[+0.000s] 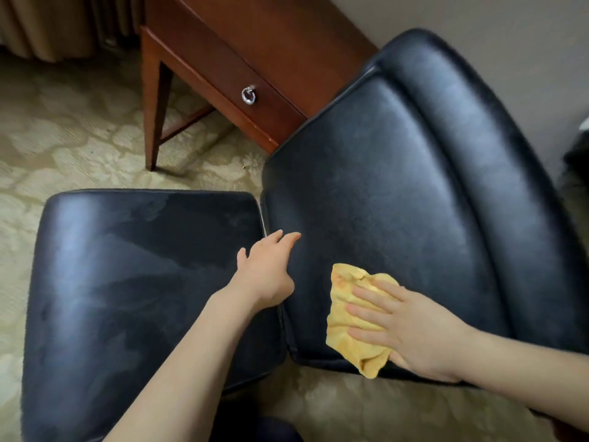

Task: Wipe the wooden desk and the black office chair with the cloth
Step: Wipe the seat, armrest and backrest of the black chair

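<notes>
A yellow cloth is pressed flat against the backrest of the black office chair by the right hand, fingers straight and slightly spread. The left hand, fingers relaxed and apart, is braced at the seat's edge. Chair wiping appears underway; broad strokes upward seem called for next.

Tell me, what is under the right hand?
Under the right hand lies the yellow cloth, pressed flat on the chair's black backrest. The cloth's part beneath the palm is hidden.
</notes>
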A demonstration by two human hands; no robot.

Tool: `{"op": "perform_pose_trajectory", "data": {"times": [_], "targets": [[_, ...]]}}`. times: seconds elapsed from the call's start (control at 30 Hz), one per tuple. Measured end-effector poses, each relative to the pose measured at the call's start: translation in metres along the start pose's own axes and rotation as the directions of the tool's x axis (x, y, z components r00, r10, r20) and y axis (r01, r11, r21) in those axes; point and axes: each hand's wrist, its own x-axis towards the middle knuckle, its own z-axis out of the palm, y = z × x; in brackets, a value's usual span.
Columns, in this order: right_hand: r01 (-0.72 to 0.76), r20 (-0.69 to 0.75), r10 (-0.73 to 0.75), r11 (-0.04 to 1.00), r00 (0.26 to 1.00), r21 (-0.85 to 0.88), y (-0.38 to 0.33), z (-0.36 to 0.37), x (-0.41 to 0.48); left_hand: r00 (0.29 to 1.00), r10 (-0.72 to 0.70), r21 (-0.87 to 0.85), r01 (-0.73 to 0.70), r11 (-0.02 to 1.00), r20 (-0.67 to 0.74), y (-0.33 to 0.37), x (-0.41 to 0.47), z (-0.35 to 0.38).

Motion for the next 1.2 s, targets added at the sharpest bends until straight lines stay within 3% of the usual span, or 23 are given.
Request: {"op": "perform_pose_trajectory", "data": {"times": [0.2,0.37,0.63,0.77,0.9,1.07,1.2], "targets": [[-0.027,-0.276,0.032,0.999,0.961,0.021,-0.001,0.018,-0.076,0.995,0.075,0.046,-0.072,0.996,-0.06,0.064,0.001,-0.027],[-0.087,-0.46,0.102,0.995,0.882,0.055,0.03,0.032,-0.121,0.978,0.154,-0.001,-0.156,0.988,-0.141,0.107,0.005,-0.035],[-0.21,-0.621,0.196,0.976,0.759,0.053,0.124,0.031,-0.135,0.96,0.063,-0.071,-0.085,0.994,-0.275,0.149,-0.007,-0.029],[-0.254,-0.665,0.294,0.954,0.687,0.159,0.153,0.025,-0.119,0.947,0.037,-0.078,-0.066,0.995,-0.32,0.166,-0.015,-0.017],[-0.333,-0.587,0.498,0.866,0.638,0.373,0.181,0.016,-0.095,0.947,0.027,-0.05,-0.046,0.998,-0.321,0.172,-0.019,-0.013],[-0.267,-0.603,0.589,0.797,0.538,0.542,0.172,0.019,-0.09,0.942,0.08,0.017,-0.079,0.997,-0.327,0.183,-0.02,-0.015],[-0.213,-0.605,0.624,0.762,0.494,0.612,0.132,0.036,-0.103,0.941,0.044,-0.04,-0.061,0.997,-0.336,0.205,-0.011,-0.008]]}}
